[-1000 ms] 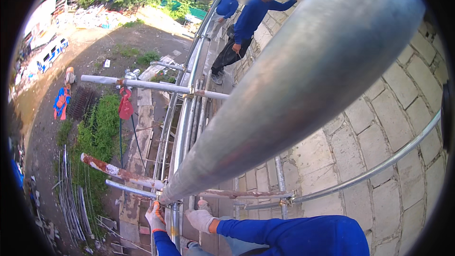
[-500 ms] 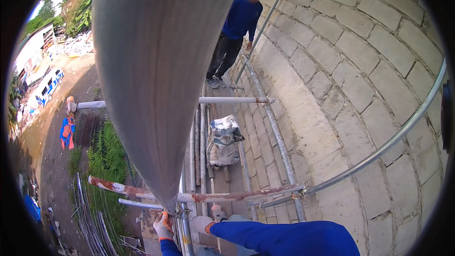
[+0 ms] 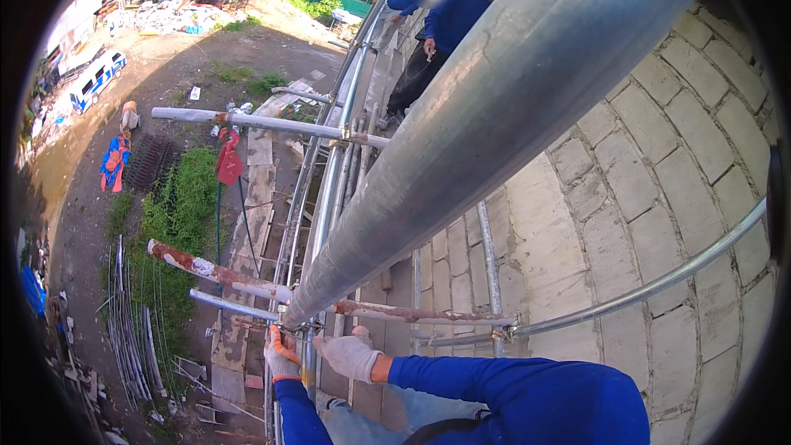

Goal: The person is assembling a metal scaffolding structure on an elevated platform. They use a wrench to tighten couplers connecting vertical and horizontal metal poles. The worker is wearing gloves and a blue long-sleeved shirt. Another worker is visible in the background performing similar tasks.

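Observation:
A thick grey metal scaffold pole [image 3: 461, 148] runs across the view from the upper right to a metal scaffold coupler [image 3: 303, 325] low in the centre. At this joint a rusty white-painted tube [image 3: 412, 311] crosses it, with a shorter grey tube [image 3: 231, 303] on the left. My left hand [image 3: 282, 356], in a white and orange glove, has its fingers closed on the coupler from below. Just right of the coupler, my right hand [image 3: 350, 357] wears a pale glove. Its fingers are curled closed toward the joint; what they hold is hidden.
Two people in blue tops [image 3: 453, 21] stand farther along the scaffold. A block wall [image 3: 634, 198] rises on the right, with a curved-looking tube [image 3: 659, 280] before it. A red hook block [image 3: 229, 158] hangs left over the ground far below. Another cross tube [image 3: 264, 122] lies ahead.
In view, the thick pole's upper part has swung from left of centre to the upper right. My right hand has come up beside the coupler. A second person and the hook block now show.

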A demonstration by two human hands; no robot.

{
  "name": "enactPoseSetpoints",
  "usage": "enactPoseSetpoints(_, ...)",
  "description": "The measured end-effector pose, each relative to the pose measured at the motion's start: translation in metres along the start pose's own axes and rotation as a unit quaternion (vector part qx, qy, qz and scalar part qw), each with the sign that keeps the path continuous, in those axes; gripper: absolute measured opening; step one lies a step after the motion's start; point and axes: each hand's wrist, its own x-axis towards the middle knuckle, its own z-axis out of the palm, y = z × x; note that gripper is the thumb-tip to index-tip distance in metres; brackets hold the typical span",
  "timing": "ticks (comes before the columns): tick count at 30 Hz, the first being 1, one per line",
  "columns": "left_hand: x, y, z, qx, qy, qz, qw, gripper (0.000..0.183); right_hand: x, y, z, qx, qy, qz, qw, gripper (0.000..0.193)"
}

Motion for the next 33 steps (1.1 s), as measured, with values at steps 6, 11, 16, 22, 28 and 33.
enactPoseSetpoints(6,-0.015,-0.017,0.013,-0.074,-0.050,-0.021,0.996,0.012,0.091,-0.079,-0.040,-0.063,-0.009,-0.080,0.995,0.017)
enactPoseSetpoints(11,-0.015,-0.008,0.020,-0.038,-0.021,0.014,0.999,0.014,0.195,-0.140,-0.018,-0.127,-0.072,-0.121,0.982,0.011)
enactPoseSetpoints(16,0.002,-0.001,0.020,0.006,0.001,0.048,0.999,0.015,0.220,-0.141,-0.022,-0.168,-0.142,-0.228,0.949,0.017)
enactPoseSetpoints(22,0.001,0.007,0.018,0.019,0.023,0.046,0.998,0.018,0.134,-0.091,-0.029,-0.102,-0.099,-0.183,0.973,0.022)
enactPoseSetpoints(28,-0.014,0.002,0.022,-0.075,0.013,0.005,0.997,0.022,0.014,-0.017,-0.043,-0.001,-0.061,-0.019,0.998,0.029)
enactPoseSetpoints(33,-0.018,0.003,0.025,-0.080,0.087,-0.011,0.993,0.025,0.002,-0.003,-0.009,0.013,-0.059,0.013,0.998,0.032)
